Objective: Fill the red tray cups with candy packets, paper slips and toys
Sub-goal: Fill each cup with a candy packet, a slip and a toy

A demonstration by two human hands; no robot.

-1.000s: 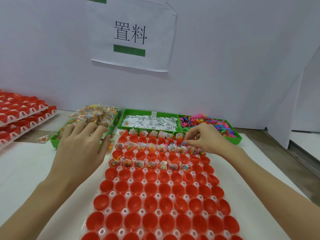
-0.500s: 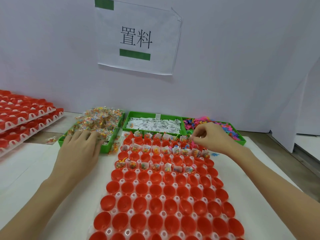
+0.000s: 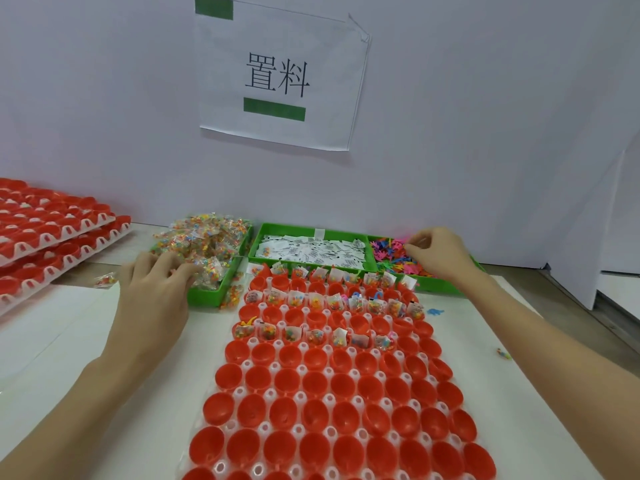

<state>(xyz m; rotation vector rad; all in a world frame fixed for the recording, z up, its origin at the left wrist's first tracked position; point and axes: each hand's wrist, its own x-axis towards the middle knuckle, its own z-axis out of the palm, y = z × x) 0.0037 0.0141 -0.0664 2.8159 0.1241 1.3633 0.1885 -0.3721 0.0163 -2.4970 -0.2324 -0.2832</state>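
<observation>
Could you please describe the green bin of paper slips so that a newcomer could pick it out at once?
Find the white sign with black characters on the wall; three green bins sit in a row on the table below it, behind the red tray. The paper slip bin is the middle one, the only one holding flat white printed slips, not candy packets or colourful toys.

Packing workstation – green sorting bins (image 3: 204, 295), stacked red trays (image 3: 52, 233), posted wall sign (image 3: 280, 77).
</observation>
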